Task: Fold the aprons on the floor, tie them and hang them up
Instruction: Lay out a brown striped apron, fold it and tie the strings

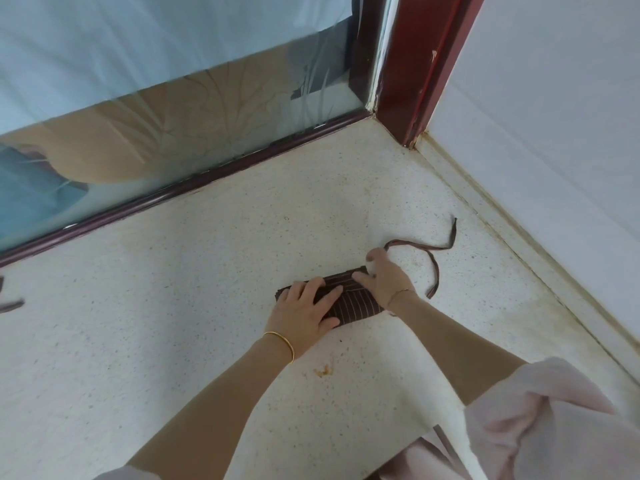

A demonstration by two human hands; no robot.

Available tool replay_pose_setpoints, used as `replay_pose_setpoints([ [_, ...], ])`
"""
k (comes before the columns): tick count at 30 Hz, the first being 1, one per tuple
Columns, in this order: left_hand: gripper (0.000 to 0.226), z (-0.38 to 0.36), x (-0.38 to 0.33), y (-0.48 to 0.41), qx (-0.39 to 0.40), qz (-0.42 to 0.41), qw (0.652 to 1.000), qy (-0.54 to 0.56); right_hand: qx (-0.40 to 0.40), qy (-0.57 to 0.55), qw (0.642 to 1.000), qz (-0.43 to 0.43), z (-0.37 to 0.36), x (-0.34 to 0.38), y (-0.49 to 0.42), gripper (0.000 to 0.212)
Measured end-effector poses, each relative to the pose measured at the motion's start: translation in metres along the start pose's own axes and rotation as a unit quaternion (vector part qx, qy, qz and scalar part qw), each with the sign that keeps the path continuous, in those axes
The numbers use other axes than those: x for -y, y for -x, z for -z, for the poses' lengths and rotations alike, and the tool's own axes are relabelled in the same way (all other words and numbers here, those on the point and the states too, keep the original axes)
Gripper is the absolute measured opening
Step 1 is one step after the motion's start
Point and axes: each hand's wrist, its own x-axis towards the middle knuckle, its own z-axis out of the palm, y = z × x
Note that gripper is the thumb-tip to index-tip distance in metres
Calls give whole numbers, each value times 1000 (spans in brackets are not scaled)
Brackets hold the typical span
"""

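Apron [349, 303] lies folded into a narrow brown striped bundle on the speckled floor [173, 306], well apart from the red door post [415, 64], on the person's side of it. Left hand [304, 306] lies flat on the bundle's end farther from the post, fingers straight and spread, pressing down. Right hand [384, 277] sits on the end nearer the post, thumb on the cloth and fingertips where the strap [437, 271] leaves the bundle. Whether they pinch the strap I cannot tell. The strap trails loose over the floor in a loop, still on the near side of the post.

Tying is the step in hand, as I judge it. To do it well, hold the flat hand's weight on the folds so they cannot spring open. Gather the strap close to the cloth, draw out the slack, and wind it snugly round the bundle's middle, not its end, where it may slip off. Thin tape twists easily, so lay it flat. Far from the post, at the left edge, another dark strap [10, 304] shows.
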Motion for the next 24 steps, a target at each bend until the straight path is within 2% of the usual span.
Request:
replay_pose_setpoints([
  [2, 61, 4, 2, -1, 33, 15, 999, 14, -73, -99, 992, -17, 19, -10, 6, 21],
  [4, 73, 8, 2, -4, 56, 17, 998, 13, -159, -74, 984, 21, 29, -19, 16, 18],
  [5, 80, 10, 2, -5, 80, 11, 997, 20, -175, -40, 982, 51, 28, -20, 22, 20],
  [8, 96, 14, 1, -4, 83, 19, 996, 37, -148, 78, 964, 206, 3, -13, 43, 25],
  [10, 93, 11, 1, -4, 57, 31, 996, 54, -150, 158, 930, 296, -22, -15, 50, 36],
  [11, 89, 8, 1, -4, 43, 35, 997, 59, -147, 190, 921, 307, -31, -16, 50, 43],
  [16, 57, -3, 1, 1, -40, 48, 997, 47, -82, 255, 933, 239, -45, -12, 42, 58],
  [20, 55, -6, 0, 15, -45, 72, 996, 18, -34, 255, 939, 227, -36, -2, 39, 58],
  [24, 59, -7, 8, 32, -37, 92, 995, 21, 13, 205, 956, 208, -26, -3, 36, 58],
])
